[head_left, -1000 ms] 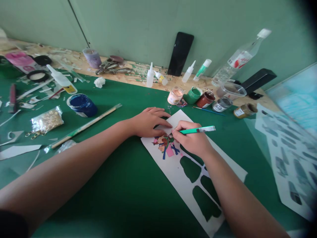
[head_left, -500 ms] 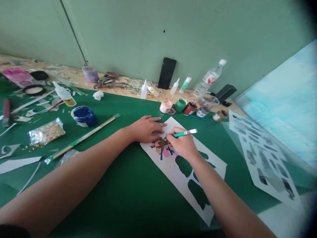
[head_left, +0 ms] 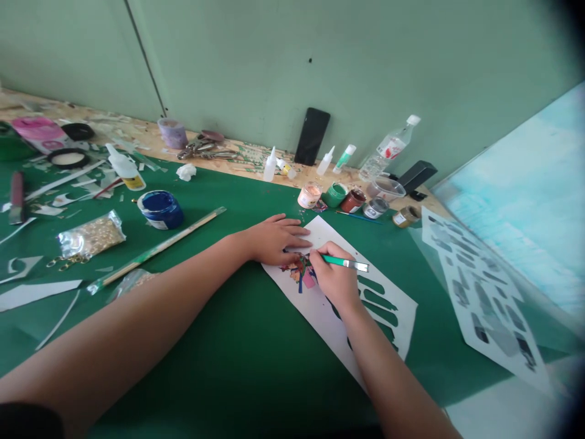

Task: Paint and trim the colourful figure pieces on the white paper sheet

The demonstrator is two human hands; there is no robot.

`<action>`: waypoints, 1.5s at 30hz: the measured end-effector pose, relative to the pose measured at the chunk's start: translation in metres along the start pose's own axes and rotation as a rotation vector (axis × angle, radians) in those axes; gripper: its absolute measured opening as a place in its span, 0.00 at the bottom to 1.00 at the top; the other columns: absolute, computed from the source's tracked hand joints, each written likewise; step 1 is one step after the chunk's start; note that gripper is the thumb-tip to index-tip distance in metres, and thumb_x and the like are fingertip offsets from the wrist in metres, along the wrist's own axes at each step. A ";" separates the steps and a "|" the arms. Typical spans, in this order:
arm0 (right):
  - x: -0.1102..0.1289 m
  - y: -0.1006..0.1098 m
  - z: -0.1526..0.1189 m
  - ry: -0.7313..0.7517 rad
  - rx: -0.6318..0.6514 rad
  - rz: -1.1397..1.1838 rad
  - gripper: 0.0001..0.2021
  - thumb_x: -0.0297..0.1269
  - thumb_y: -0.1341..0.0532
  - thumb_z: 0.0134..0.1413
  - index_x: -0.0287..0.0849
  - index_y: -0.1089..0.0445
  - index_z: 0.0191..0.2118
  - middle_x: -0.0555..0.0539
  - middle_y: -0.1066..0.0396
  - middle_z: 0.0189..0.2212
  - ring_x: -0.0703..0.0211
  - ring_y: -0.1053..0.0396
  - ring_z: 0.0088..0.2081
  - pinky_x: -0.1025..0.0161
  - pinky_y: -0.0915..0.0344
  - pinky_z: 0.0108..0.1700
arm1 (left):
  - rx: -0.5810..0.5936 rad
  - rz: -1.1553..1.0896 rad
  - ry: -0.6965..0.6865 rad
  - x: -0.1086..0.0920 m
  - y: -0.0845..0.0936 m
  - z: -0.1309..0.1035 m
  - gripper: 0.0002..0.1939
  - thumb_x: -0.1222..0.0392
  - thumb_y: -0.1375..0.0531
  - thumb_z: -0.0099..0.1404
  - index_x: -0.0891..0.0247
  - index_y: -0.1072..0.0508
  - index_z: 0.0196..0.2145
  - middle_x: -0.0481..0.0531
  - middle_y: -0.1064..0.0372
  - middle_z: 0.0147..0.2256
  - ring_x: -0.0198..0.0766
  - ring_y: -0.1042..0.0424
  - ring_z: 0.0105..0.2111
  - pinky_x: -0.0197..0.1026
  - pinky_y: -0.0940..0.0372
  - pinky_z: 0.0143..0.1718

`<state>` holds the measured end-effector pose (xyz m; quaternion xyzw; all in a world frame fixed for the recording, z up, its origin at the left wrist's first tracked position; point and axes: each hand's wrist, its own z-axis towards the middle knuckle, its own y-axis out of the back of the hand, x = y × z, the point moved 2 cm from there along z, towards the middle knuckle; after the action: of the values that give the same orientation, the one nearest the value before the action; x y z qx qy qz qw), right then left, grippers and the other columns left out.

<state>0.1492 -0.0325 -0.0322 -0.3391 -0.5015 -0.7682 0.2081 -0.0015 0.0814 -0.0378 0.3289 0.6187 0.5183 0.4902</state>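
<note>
My left hand lies flat with its fingers spread on the white sheet, holding nothing. My right hand is closed around the green craft knife, whose metal end points to three o'clock; its working tip is hidden by my fingers. My hands are close together, but I cannot tell if they touch. The coloured drawing shows on the sheet just below them, with cut-out holes toward four o'clock.

From my hands, the pink jar stands at twelve on the green mat, the green jar at one, and the grey jar at two. The blue jar sits between nine and ten, the long stick lies at nine, and the second cut sheet is past three.
</note>
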 end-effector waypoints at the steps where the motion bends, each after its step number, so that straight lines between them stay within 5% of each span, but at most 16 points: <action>1: 0.000 0.000 -0.001 0.000 -0.006 -0.001 0.13 0.38 0.40 0.56 0.44 0.39 0.22 0.54 0.37 0.17 0.62 0.41 0.24 0.64 0.44 0.30 | 0.011 -0.002 0.001 0.000 0.000 0.000 0.26 0.46 0.48 0.71 0.48 0.36 0.65 0.46 0.48 0.69 0.52 0.51 0.70 0.64 0.59 0.68; 32: -0.003 0.002 -0.004 0.023 -0.030 0.002 0.12 0.37 0.38 0.55 0.43 0.36 0.22 0.55 0.35 0.17 0.63 0.40 0.22 0.64 0.42 0.28 | 0.023 -0.019 0.006 0.002 -0.001 0.001 0.28 0.46 0.48 0.70 0.47 0.37 0.66 0.44 0.50 0.70 0.51 0.53 0.70 0.63 0.63 0.69; 45: -0.010 0.018 0.014 0.081 0.259 0.070 0.11 0.40 0.37 0.56 0.42 0.28 0.25 0.51 0.28 0.20 0.60 0.32 0.25 0.64 0.37 0.30 | 0.021 -0.014 -0.005 0.000 0.001 -0.001 0.27 0.45 0.49 0.71 0.47 0.37 0.65 0.46 0.50 0.70 0.52 0.54 0.70 0.63 0.64 0.69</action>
<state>0.1718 -0.0277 -0.0245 -0.2955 -0.5754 -0.7026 0.2968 -0.0024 0.0819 -0.0364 0.3310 0.6252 0.5074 0.4921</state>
